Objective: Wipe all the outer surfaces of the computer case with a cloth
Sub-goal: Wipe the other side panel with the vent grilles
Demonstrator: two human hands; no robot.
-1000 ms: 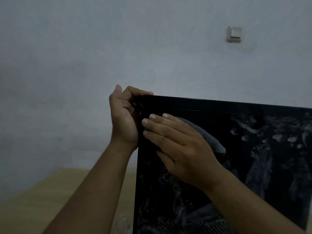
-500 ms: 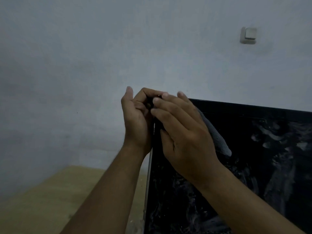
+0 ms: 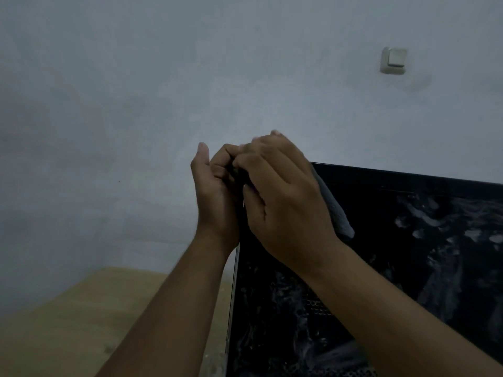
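Presently logged, all places given from the computer case (image 3: 381, 268).

- Computer case: black, upright on the worktop (image 3: 109, 308), at the lower right of view. Near side panel glossy, smeared with pale streaks, with a perforated vent low down.
- Left hand (image 3: 215, 197): at the case's upper left corner, fingers curled round that corner, thumb straight up.
- Right hand (image 3: 283, 202): over the same corner, touching the left hand, fingers bent across the top edge and holding the cloth (image 3: 336, 213) against the panel. Fingertips blurred.
- Cloth: grey, mostly hidden under the right hand, one rolled end sticking out to the right of it on the panel.
- Wall switch (image 3: 394, 60): well above the case's top edge.
- Handling, as judged: case stiff and probably heavy; glossy panel likely slippery and, if glass, breakable. Best gripped at corners and frame edges, not pushed mid-panel. Cloth soft and light, fit to wrap round edges.
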